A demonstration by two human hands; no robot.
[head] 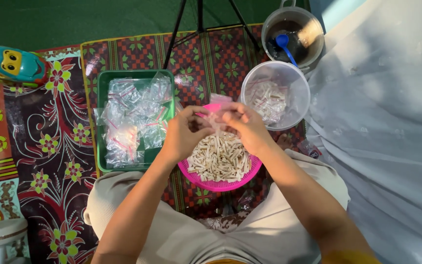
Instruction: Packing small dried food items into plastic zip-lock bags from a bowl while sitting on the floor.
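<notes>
The person sits cross-legged, knees in beige trousers cut off by the lower edge. Over the pink basket [219,184], heaped with pale short sticks [220,157], both hands meet. The left hand [184,132] and the right hand [246,128] pinch a small clear plastic bag [216,121] between closed fingertips; what the bag holds is hard to make out, since fingers cover most of it. Behind the hands a pink scoop-like piece [212,107] shows only in part.

Left of the basket stands a green tray [101,122] piled with filled clear packets [132,117]. Beyond the basket to the right is a clear plastic tub [296,83] holding more packets, and farther still a metal pot [313,29] with a blue spoon [284,45], its rim partly cropped. Tripod legs [179,29] cross the patterned mat [50,146] behind the tray. A turquoise toy car [13,64] sits far left; a white cloth [387,122] covers the right.
</notes>
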